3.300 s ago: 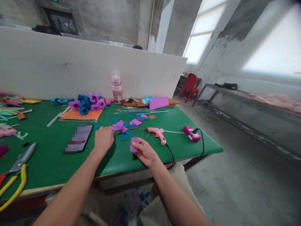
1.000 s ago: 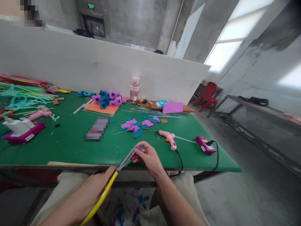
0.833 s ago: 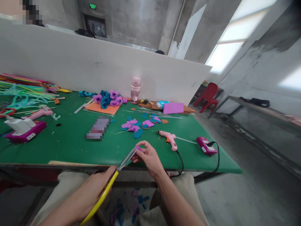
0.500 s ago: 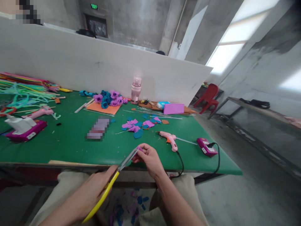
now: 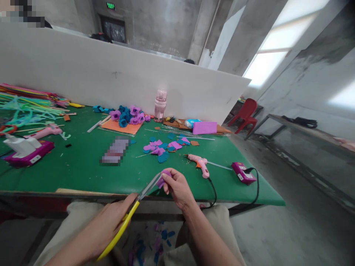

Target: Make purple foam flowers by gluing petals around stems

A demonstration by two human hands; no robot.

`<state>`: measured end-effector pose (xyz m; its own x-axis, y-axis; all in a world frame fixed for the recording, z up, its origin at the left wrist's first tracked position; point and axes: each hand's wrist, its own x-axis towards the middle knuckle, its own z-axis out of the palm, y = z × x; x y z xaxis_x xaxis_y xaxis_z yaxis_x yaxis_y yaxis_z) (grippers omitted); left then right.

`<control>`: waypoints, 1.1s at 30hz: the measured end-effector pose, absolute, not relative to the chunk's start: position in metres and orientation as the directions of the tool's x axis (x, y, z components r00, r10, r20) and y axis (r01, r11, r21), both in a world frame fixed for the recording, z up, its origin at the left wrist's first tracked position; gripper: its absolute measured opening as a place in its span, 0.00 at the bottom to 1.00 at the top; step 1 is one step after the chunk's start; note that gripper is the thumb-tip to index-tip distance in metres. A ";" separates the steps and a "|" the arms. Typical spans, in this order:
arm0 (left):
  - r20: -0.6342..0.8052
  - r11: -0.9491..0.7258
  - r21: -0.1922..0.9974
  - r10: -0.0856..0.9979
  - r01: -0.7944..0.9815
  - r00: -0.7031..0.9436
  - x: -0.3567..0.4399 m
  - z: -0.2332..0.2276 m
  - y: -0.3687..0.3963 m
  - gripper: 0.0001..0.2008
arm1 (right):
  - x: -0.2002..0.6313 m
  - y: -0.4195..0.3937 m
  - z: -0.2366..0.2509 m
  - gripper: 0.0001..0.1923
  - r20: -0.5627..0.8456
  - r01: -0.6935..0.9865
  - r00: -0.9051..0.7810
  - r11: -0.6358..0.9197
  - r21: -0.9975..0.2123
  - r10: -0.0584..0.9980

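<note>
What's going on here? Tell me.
A person's left hand holds yellow-handled scissors at the edge of a purple paper piece that the right hand pinches. Loose purple and blue pieces lie on the green table beyond the hands, with a pink glue gun to their right. Farther back sit bunched purple and blue flowers.

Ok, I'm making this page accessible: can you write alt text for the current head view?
A person's left grip holds yellow-handled scissors, blades at a purple paper piece pinched in the right grip. Beyond, on a green table, lie purple and blue cutouts, a pink glue gun and craft flowers.
</note>
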<state>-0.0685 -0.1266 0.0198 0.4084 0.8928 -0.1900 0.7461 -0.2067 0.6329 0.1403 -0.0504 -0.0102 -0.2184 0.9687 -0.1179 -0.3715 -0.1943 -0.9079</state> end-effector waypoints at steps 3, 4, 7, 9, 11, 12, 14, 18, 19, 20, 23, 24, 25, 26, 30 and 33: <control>-0.214 -0.184 0.620 0.896 0.763 0.390 -0.067 0.024 -0.127 0.20 | 0.139 -0.050 -0.011 0.16 -0.112 -0.363 -0.211 -0.185 -0.913 0.971; -0.216 -0.176 0.621 0.898 0.763 0.383 -0.067 0.024 -0.127 0.19 | 0.138 -0.050 -0.011 0.16 -0.112 -0.363 -0.211 -0.184 -0.914 0.971; -0.193 -0.150 0.681 0.908 0.717 0.373 -0.071 0.017 -0.126 0.18 | 0.138 -0.050 -0.013 0.14 -0.090 -0.341 -0.191 -0.152 -0.928 0.977; -0.196 -0.089 0.761 0.913 0.643 0.358 -0.073 0.010 -0.125 0.18 | 0.139 -0.050 -0.013 0.11 -0.022 -0.262 -0.135 -0.057 -0.963 0.991; -0.229 0.039 0.847 0.927 0.531 0.297 -0.071 0.004 -0.124 0.20 | 0.140 -0.052 -0.012 0.06 0.134 -0.081 -0.037 0.131 -0.988 0.990; -0.243 0.115 0.884 0.941 0.453 0.235 -0.068 0.003 -0.123 0.22 | 0.141 -0.053 -0.011 0.05 0.251 0.042 0.009 0.250 -0.967 0.968; -0.254 0.208 0.943 0.954 0.261 0.157 -0.057 0.006 -0.121 0.26 | 0.141 -0.057 -0.009 0.06 0.507 0.283 0.022 0.480 -0.830 0.862; -0.209 0.216 0.972 0.974 -0.091 0.087 -0.031 0.019 -0.111 0.31 | 0.138 -0.067 -0.009 0.12 0.777 0.476 -0.179 0.744 -0.469 0.604; -0.194 0.204 0.967 0.978 -0.153 0.074 -0.026 0.021 -0.108 0.32 | 0.136 -0.068 -0.010 0.12 0.802 0.488 -0.214 0.772 -0.407 0.558; -0.187 0.194 0.960 0.981 -0.201 0.055 -0.021 0.023 -0.105 0.33 | 0.135 -0.070 -0.011 0.12 0.822 0.498 -0.237 0.791 -0.355 0.518; -0.182 0.176 0.946 0.983 -0.273 0.002 -0.011 0.023 -0.100 0.34 | 0.133 -0.072 -0.015 0.12 0.853 0.513 -0.272 0.817 -0.263 0.446; -0.182 0.173 0.942 0.983 -0.286 -0.006 -0.009 0.023 -0.098 0.34 | 0.132 -0.072 -0.016 0.12 0.857 0.509 -0.280 0.824 -0.250 0.433; -0.182 0.172 0.939 0.983 -0.297 -0.006 -0.007 0.022 -0.098 0.34 | 0.132 -0.072 -0.017 0.12 0.859 0.503 -0.285 0.829 -0.242 0.424; -0.180 0.170 0.938 0.984 -0.303 -0.004 -0.006 0.022 -0.097 0.33 | 0.132 -0.073 -0.018 0.13 0.861 0.495 -0.290 0.835 -0.240 0.419; -0.127 0.108 0.956 0.991 -0.273 -0.052 -0.006 0.021 -0.093 0.31 | 0.134 -0.070 -0.016 0.16 0.812 0.467 -0.272 0.808 -0.359 0.517; -0.051 0.028 0.987 0.988 -0.155 -0.149 -0.010 0.022 -0.090 0.28 | 0.135 -0.064 -0.014 0.17 0.606 0.400 -0.071 0.579 -0.710 0.792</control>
<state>-0.0097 -0.0901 0.0223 -0.1488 0.9875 -0.0512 -0.1555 0.0278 0.9875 0.1350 -0.0636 -0.0140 -0.0707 0.7921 0.6063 0.3999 0.5793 -0.7102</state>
